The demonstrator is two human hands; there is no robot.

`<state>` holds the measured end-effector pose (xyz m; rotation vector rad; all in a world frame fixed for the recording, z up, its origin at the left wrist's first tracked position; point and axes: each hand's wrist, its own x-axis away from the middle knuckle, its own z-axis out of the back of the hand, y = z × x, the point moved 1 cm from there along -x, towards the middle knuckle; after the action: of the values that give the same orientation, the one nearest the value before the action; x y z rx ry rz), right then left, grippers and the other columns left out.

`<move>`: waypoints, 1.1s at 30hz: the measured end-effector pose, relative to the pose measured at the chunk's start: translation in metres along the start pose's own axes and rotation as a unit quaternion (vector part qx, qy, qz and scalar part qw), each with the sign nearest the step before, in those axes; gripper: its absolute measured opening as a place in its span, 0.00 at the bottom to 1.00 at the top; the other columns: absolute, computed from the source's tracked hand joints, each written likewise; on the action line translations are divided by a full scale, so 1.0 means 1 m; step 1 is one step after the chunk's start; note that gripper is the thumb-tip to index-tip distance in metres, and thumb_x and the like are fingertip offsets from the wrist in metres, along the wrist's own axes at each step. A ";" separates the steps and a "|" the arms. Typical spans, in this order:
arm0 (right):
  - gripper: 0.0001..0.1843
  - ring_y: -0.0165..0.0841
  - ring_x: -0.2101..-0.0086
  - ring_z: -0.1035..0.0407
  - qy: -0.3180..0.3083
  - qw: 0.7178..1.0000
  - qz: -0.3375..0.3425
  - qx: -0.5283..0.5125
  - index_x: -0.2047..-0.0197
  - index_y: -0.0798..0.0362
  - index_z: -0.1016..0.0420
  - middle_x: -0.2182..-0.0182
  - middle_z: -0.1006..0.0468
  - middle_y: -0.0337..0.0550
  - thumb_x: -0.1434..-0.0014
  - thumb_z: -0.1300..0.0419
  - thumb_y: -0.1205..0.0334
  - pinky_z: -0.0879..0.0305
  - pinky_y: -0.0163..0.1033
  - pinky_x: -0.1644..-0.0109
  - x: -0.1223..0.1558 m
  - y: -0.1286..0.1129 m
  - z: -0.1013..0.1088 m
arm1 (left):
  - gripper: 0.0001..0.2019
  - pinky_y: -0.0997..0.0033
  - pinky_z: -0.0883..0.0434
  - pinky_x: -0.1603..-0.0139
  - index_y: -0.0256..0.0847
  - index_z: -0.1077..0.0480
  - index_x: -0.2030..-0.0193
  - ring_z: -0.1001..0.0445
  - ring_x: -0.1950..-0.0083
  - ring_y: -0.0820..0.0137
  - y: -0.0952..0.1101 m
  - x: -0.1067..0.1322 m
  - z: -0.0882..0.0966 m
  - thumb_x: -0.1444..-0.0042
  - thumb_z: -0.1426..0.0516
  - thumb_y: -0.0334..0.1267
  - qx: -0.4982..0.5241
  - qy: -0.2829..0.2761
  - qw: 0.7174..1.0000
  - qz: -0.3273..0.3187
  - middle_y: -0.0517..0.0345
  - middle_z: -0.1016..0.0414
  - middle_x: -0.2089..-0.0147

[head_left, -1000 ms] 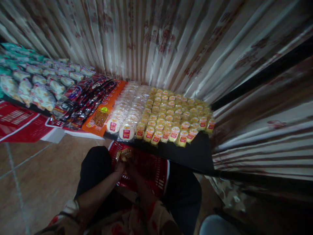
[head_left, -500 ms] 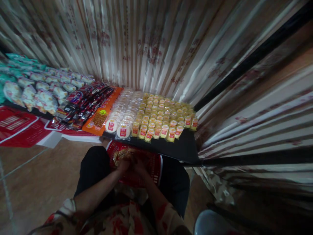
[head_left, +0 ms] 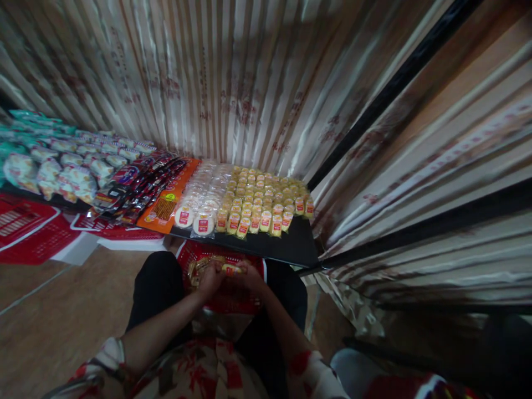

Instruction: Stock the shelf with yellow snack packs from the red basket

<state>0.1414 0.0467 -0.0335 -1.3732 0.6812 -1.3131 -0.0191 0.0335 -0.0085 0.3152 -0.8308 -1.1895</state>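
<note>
1 small yellow packet [head_left: 231, 269] is held at its 2 ends by the left hand [head_left: 211, 278] and right hand [head_left: 251, 275], over a red basket [head_left: 235, 304] between 2 dark-clad knees [head_left: 157, 277]. A black bench [head_left: 291, 246] is lined with yellow packets [head_left: 266, 202], clear-wrapped round packets [head_left: 203, 223] and an orange bag [head_left: 163, 209]. The bench is backed by a pleated curtain [head_left: 241, 72]; the floor [head_left: 95, 299] is tiled brown.

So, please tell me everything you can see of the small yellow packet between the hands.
The small yellow packet looks elongated, with a reddish mark; any print is too blurred to read. It seems wrapped in plastic. It is roughly crosswise over the red basket, held at its ends between the left hand and right hand.
</note>
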 end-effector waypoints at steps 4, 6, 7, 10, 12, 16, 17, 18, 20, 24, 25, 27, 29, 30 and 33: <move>0.14 0.29 0.75 0.31 -0.024 0.999 -0.025 -0.021 0.66 0.51 0.31 0.75 0.26 0.34 0.58 0.37 0.58 0.33 0.35 0.70 0.009 -0.016 0.014 | 0.21 0.72 0.33 0.56 0.37 0.36 0.44 0.26 0.55 0.67 0.010 0.010 0.006 0.46 0.45 0.32 0.025 -0.043 0.998 -0.033 0.51 0.24 0.54; 0.14 0.29 0.74 0.32 -0.031 0.999 -0.024 -0.020 0.66 0.52 0.31 0.74 0.26 0.34 0.60 0.36 0.60 0.34 0.34 0.69 0.014 -0.024 0.020 | 0.23 0.72 0.34 0.53 0.38 0.37 0.42 0.27 0.52 0.66 0.012 0.012 0.006 0.46 0.45 0.32 0.036 -0.062 0.995 -0.063 0.51 0.25 0.50; 0.14 0.28 0.73 0.32 -0.036 0.999 -0.021 -0.019 0.67 0.52 0.30 0.74 0.26 0.34 0.60 0.36 0.61 0.35 0.34 0.69 0.016 -0.028 0.023 | 0.22 0.72 0.34 0.51 0.38 0.35 0.43 0.27 0.51 0.66 0.013 0.013 0.005 0.46 0.44 0.32 0.036 -0.068 0.994 -0.082 0.51 0.25 0.49; 0.14 0.27 0.73 0.33 -0.050 0.999 -0.012 -0.016 0.66 0.53 0.29 0.75 0.26 0.33 0.61 0.37 0.64 0.36 0.33 0.67 0.021 -0.039 0.028 | 0.16 0.72 0.35 0.50 0.39 0.29 0.50 0.27 0.51 0.65 0.014 0.014 0.000 0.46 0.43 0.37 0.029 -0.076 0.986 -0.146 0.52 0.24 0.52; 0.15 0.27 0.74 0.33 -0.054 0.998 -0.006 -0.013 0.65 0.53 0.29 0.75 0.26 0.32 0.60 0.36 0.64 0.36 0.33 0.68 0.025 -0.045 0.031 | 0.14 0.71 0.34 0.52 0.38 0.27 0.54 0.27 0.54 0.65 0.016 0.015 -0.003 0.45 0.43 0.40 0.023 -0.075 0.982 -0.172 0.53 0.23 0.55; 0.19 0.27 0.73 0.32 -0.038 0.999 0.011 -0.003 0.61 0.52 0.29 0.75 0.26 0.31 0.60 0.35 0.65 0.36 0.33 0.67 0.031 -0.056 0.038 | 0.11 0.72 0.34 0.56 0.38 0.28 0.57 0.26 0.58 0.67 0.023 0.021 -0.005 0.46 0.44 0.37 0.017 -0.084 0.982 -0.166 0.54 0.23 0.59; 0.19 0.27 0.73 0.32 -0.031 0.999 0.017 0.000 0.61 0.52 0.29 0.74 0.26 0.32 0.60 0.35 0.65 0.36 0.33 0.67 0.033 -0.059 0.040 | 0.10 0.73 0.34 0.56 0.38 0.28 0.57 0.26 0.58 0.67 0.026 0.022 -0.006 0.46 0.45 0.36 0.026 -0.084 0.982 -0.168 0.54 0.23 0.59; 0.18 0.27 0.73 0.32 -0.026 0.999 0.023 0.001 0.61 0.52 0.29 0.74 0.26 0.32 0.60 0.36 0.64 0.36 0.33 0.67 0.034 -0.061 0.042 | 0.10 0.73 0.34 0.56 0.38 0.28 0.57 0.26 0.58 0.68 0.028 0.024 -0.007 0.46 0.45 0.35 0.041 -0.082 0.981 -0.171 0.55 0.22 0.59; 0.18 0.27 0.73 0.33 -0.016 0.999 0.034 -0.002 0.61 0.52 0.30 0.73 0.26 0.32 0.59 0.36 0.63 0.36 0.33 0.67 0.037 -0.066 0.046 | 0.09 0.73 0.33 0.56 0.39 0.29 0.58 0.26 0.58 0.68 0.033 0.025 -0.009 0.44 0.46 0.36 0.078 -0.070 0.977 -0.183 0.55 0.22 0.59; 0.21 0.27 0.73 0.33 0.032 0.997 0.052 -0.039 0.60 0.52 0.32 0.73 0.27 0.34 0.60 0.35 0.59 0.35 0.35 0.65 0.038 -0.071 0.052 | 0.08 0.73 0.32 0.56 0.38 0.31 0.59 0.26 0.60 0.70 0.047 0.023 -0.013 0.44 0.47 0.35 0.145 -0.049 0.970 -0.189 0.56 0.23 0.61; 0.22 0.28 0.72 0.32 0.050 0.996 0.059 -0.052 0.59 0.52 0.32 0.72 0.27 0.34 0.60 0.35 0.58 0.34 0.36 0.64 0.038 -0.072 0.053 | 0.08 0.73 0.32 0.56 0.38 0.31 0.59 0.26 0.60 0.70 0.052 0.022 -0.013 0.45 0.47 0.34 0.158 -0.045 0.969 -0.187 0.56 0.23 0.60; 0.23 0.30 0.69 0.30 0.083 0.990 0.077 -0.078 0.59 0.51 0.33 0.71 0.26 0.36 0.59 0.35 0.57 0.33 0.38 0.60 0.038 -0.073 0.055 | 0.08 0.73 0.32 0.56 0.38 0.32 0.59 0.26 0.60 0.71 0.062 0.020 -0.014 0.45 0.47 0.32 0.176 -0.043 0.967 -0.179 0.57 0.23 0.61; 0.21 0.32 0.66 0.29 0.111 0.985 0.094 -0.097 0.60 0.51 0.34 0.68 0.24 0.38 0.58 0.36 0.56 0.33 0.40 0.56 0.037 -0.071 0.056 | 0.07 0.74 0.31 0.59 0.39 0.32 0.59 0.26 0.62 0.72 0.073 0.019 -0.015 0.44 0.48 0.33 0.192 -0.047 0.965 -0.170 0.58 0.23 0.62; 0.20 0.33 0.65 0.28 0.121 0.982 0.099 -0.102 0.60 0.51 0.34 0.67 0.24 0.39 0.58 0.36 0.56 0.33 0.41 0.55 0.037 -0.070 0.056 | 0.07 0.74 0.30 0.61 0.39 0.32 0.59 0.26 0.64 0.72 0.078 0.018 -0.016 0.43 0.48 0.34 0.200 -0.051 0.965 -0.164 0.58 0.24 0.62; 0.18 0.35 0.64 0.27 0.142 0.978 0.104 -0.111 0.62 0.51 0.32 0.66 0.22 0.43 0.58 0.36 0.56 0.32 0.43 0.54 0.034 -0.066 0.057 | 0.09 0.76 0.31 0.67 0.38 0.32 0.56 0.28 0.68 0.74 0.093 0.016 -0.018 0.42 0.49 0.35 0.209 -0.051 0.966 -0.145 0.57 0.25 0.62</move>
<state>0.1864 0.0500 0.0487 -1.2574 1.1651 -1.3043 0.0597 0.0502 0.0433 0.7456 -1.1560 -1.3030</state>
